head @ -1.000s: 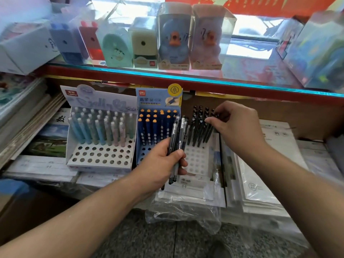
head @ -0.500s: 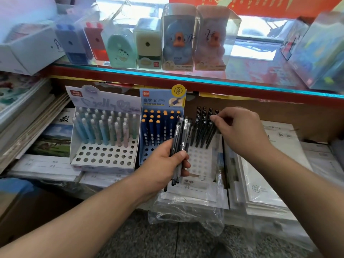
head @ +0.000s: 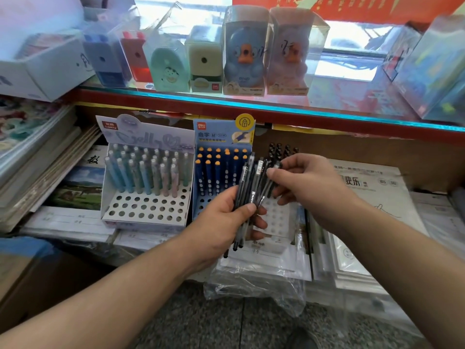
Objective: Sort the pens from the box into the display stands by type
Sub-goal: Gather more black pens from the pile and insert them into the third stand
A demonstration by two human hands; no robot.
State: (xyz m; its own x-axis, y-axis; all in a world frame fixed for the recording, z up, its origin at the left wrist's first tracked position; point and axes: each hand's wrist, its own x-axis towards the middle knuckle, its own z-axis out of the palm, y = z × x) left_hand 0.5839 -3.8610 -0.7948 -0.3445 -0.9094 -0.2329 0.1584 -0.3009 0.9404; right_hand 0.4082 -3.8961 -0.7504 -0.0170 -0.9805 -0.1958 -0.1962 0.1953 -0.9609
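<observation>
My left hand (head: 222, 217) grips a bundle of several black pens (head: 249, 187) upright in front of the stands. My right hand (head: 305, 183) pinches the top of one pen in that bundle with thumb and forefinger. Behind the hands stands a white display stand (head: 276, 217) with black pens (head: 281, 149) in its back rows, mostly hidden. To its left is a blue stand (head: 221, 133) with orange-tipped blue pens, and further left a white stand (head: 148, 210) with pastel pens in the rear rows and open holes in front.
Stacks of notebooks (head: 364, 187) lie to the right and under the stands, some in clear plastic wrap (head: 254, 285). Books (head: 37, 152) pile up at left. A red-edged glass shelf (head: 251, 107) overhead carries boxed sharpeners. A brown box (head: 27, 280) sits at lower left.
My right hand has left the black pens in the back of the white stand and come down to the bundle in my left hand, now pinching a pen there.
</observation>
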